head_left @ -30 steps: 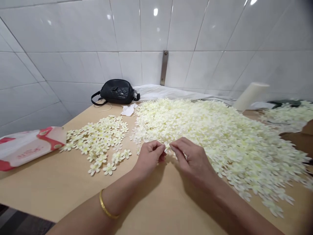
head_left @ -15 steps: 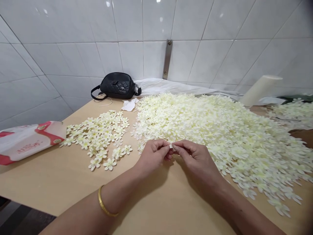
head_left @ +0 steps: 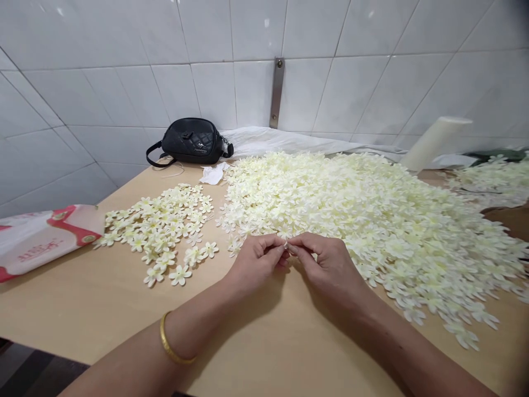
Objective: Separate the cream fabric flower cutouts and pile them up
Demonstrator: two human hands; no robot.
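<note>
My left hand (head_left: 257, 259) and my right hand (head_left: 326, 263) meet fingertip to fingertip at the near edge of a big heap of cream fabric flowers (head_left: 363, 215). Both pinch one small cream flower piece (head_left: 286, 246) between thumb and fingers; most of it is hidden by the fingers. A gold bangle sits on my left wrist. To the left lies a smaller, flatter group of flowers with yellow centres (head_left: 165, 229), spread out singly on the wooden table (head_left: 103, 309).
A black quilted bag (head_left: 190, 141) rests against the tiled wall at the back. A red and white plastic bag (head_left: 37, 240) lies at the left edge. A cream roll (head_left: 433, 143) and another flower pile (head_left: 494, 179) are at the far right.
My two hands have closed together on the small flower piece and stay joined. The view has shifted slightly, so everything sits a little further left and higher.
</note>
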